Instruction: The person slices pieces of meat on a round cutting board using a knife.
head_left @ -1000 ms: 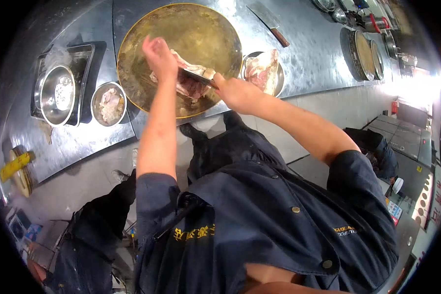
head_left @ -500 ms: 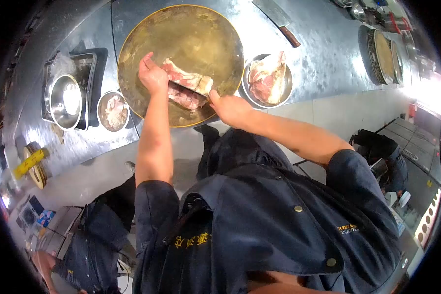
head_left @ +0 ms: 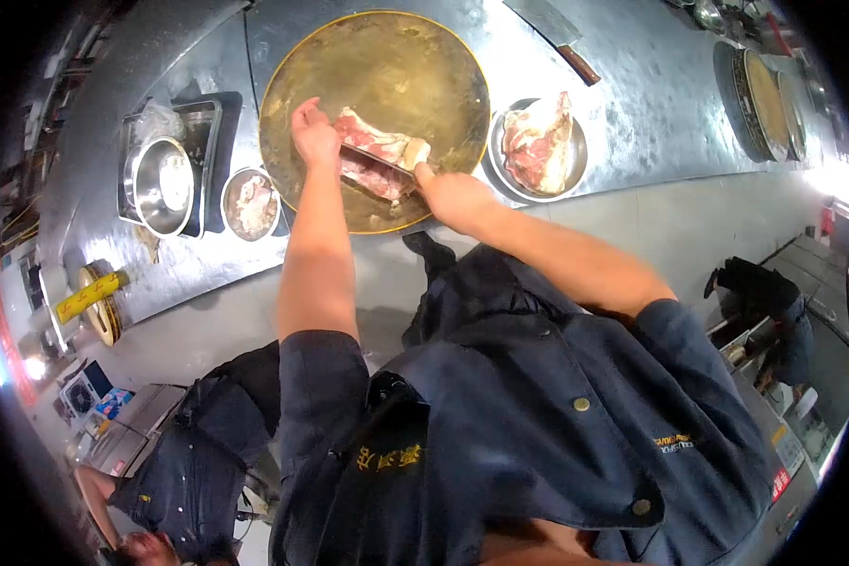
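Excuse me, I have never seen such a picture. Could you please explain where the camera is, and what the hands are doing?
No machine here: a person wears the camera on their head, looking down past their own chest. The right hand grips a knife against meat on a round board; the left hand is beside the meat, its grip unclear. On the metal table, a cleaver and a bowl with more meat lie to the right.

bright | glare on steel counter [head_left: 646, 127] | fisheye bend | black corners
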### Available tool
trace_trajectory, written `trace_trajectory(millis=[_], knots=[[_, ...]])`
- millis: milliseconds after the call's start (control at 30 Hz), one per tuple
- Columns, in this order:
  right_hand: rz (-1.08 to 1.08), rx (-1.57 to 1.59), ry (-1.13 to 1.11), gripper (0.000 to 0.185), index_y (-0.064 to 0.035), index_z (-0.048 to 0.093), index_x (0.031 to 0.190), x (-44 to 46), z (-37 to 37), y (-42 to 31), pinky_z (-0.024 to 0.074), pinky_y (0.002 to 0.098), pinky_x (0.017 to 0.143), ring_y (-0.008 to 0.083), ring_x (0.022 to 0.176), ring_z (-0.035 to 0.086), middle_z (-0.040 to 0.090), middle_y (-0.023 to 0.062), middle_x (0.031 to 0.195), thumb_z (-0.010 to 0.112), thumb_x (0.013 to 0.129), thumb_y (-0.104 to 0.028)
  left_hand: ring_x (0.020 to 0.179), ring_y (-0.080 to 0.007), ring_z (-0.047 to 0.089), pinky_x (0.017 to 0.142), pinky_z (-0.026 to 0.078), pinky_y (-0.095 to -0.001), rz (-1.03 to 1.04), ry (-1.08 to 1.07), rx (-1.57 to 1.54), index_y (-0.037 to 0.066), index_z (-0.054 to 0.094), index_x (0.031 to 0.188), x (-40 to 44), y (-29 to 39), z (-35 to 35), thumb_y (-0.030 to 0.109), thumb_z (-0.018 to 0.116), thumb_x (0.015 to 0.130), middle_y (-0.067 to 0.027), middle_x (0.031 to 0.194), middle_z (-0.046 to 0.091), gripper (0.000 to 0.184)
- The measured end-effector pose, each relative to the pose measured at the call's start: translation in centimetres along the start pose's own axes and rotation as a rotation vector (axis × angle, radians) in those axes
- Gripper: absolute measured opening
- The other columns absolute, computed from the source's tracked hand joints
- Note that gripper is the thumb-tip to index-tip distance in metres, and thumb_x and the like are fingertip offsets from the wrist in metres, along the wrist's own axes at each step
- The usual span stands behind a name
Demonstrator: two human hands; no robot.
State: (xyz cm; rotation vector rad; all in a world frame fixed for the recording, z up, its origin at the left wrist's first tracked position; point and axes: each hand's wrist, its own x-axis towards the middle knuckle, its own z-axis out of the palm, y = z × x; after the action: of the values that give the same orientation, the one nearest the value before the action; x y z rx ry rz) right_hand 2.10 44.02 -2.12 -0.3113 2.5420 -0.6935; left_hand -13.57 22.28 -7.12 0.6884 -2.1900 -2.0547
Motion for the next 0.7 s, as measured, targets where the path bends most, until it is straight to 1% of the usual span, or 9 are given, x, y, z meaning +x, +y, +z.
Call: trace_trajectory(millis=[100,167,200,233,267,400,600,667,700], knots=[[-0.037,0.018,0.011,0.026,-0.0035,0.044,0.122,-0.7,-0.2,0.2,0.0573,0.0597,0.076,0.0495,0.087,0.074,0.075,0.0278,0.09,0.048,0.112,-0.027,0.1,-0.022,0.054,0.093,0.046,-0.0394,0.345,0.278,-0.126,0.002,0.052,0.132,0.8,-5.6,-0.4,0.018,0.055,0.111,-0.0102,0.11,0.059,0.026],[0.003,0.027,-0.023,0.025,-0.0027,0.045,0.123,-1.7,-1.9,-0.7,0.0585,0.0591,0.08,0.0486,0.093,0.075,0.075,0.0296,0.096,0.047,0.109,-0.023,0.108,-0.0304,0.057,0.098,0.045,-0.0443,0.381,0.397,0.41,0.0,0.052,0.128,-4.3,-6.4,-1.0,0.013,0.058,0.106,-0.0182,0.119,0.06,0.027],[0.043,0.035,-0.075,0.025,-0.002,0.046,0.124,-1.9,-2.2,-1.2,0.0596,0.0586,0.084,0.0477,0.099,0.076,0.075,0.0314,0.102,0.047,0.106,-0.019,0.118,-0.0401,0.055,0.107,0.041,-0.0527,0.461,0.189,0.638,-0.003,0.051,0.126,-5.9,-8.3,-1.9,0.011,0.06,0.1,-0.0253,0.126,0.056,0.032],[0.027,0.028,-0.085,0.025,-0.002,0.046,0.124,-1.3,-2.0,-1.5,0.0596,0.0586,0.084,0.0477,0.099,0.076,0.075,0.0314,0.102,0.047,0.106,-0.019,0.127,-0.047,0.048,0.112,0.035,-0.0579,0.77,0.145,0.834,-0.006,0.051,0.127,-9.1,-7.5,-1.5,0.013,0.061,0.099,-0.0301,0.131,0.053,0.035],[0.028,0.008,-0.068,0.026,-0.0018,0.046,0.124,-0.3,-1.8,-1.6,0.0592,0.0591,0.085,0.0481,0.1,0.075,0.075,0.0316,0.103,0.048,0.106,-0.02,0.133,-0.0514,0.043,0.115,0.03,-0.0625,0.744,0.141,0.801,-0.007,0.051,0.129,-9.7,-8.8,-1.4,0.018,0.059,0.1,-0.0316,0.136,0.052,0.038],[0.005,0.004,-0.022,0.028,-0.002,0.047,0.126,3.4,-1.4,-1.7,0.0581,0.0602,0.086,0.0498,0.102,0.074,0.075,0.0323,0.105,0.051,0.106,-0.021,0.135,-0.0509,0.043,0.116,0.03,-0.0632,0.649,0.018,0.718,-0.005,0.053,0.127,-11.4,-5.9,-1.6,0.022,0.054,0.105,-0.0311,0.137,0.052,0.035],[-0.006,-0.045,-0.036,0.029,-0.0037,0.047,0.124,-1.0,-2.0,-1.4,0.0564,0.0612,0.088,0.0489,0.102,0.073,0.074,0.0314,0.104,0.054,0.107,-0.027,0.132,-0.0488,0.046,0.117,0.035,-0.0575,0.606,-0.008,0.918,-0.004,0.055,0.126,-11.0,-4.9,-3.1,0.019,0.062,0.1,-0.0271,0.135,0.055,0.035],[0.087,0.047,-0.057,0.032,-0.0044,0.046,0.123,-4.7,-2.7,0.4,0.0563,0.062,0.084,0.0504,0.096,0.073,0.074,0.0304,0.097,0.053,0.109,-0.032,0.135,-0.048,0.047,0.119,0.035,-0.0589,0.697,-0.166,0.966,0.0,0.059,0.126,-10.5,-3.2,-4.5,0.02,0.065,0.097,-0.0223,0.137,0.057,0.036],[0.085,0.037,-0.044,0.032,-0.0044,0.046,0.123,-5.5,-3.1,1.7,0.0563,0.062,0.084,0.0504,0.096,0.073,0.074,0.0304,0.097,0.053,0.109,-0.032,0.139,-0.0445,0.047,0.123,0.033,-0.0569,0.74,-0.356,0.933,0.003,0.06,0.132,-8.9,-3.5,-6.0,0.024,0.071,0.091,-0.0191,0.14,0.057,0.048]])
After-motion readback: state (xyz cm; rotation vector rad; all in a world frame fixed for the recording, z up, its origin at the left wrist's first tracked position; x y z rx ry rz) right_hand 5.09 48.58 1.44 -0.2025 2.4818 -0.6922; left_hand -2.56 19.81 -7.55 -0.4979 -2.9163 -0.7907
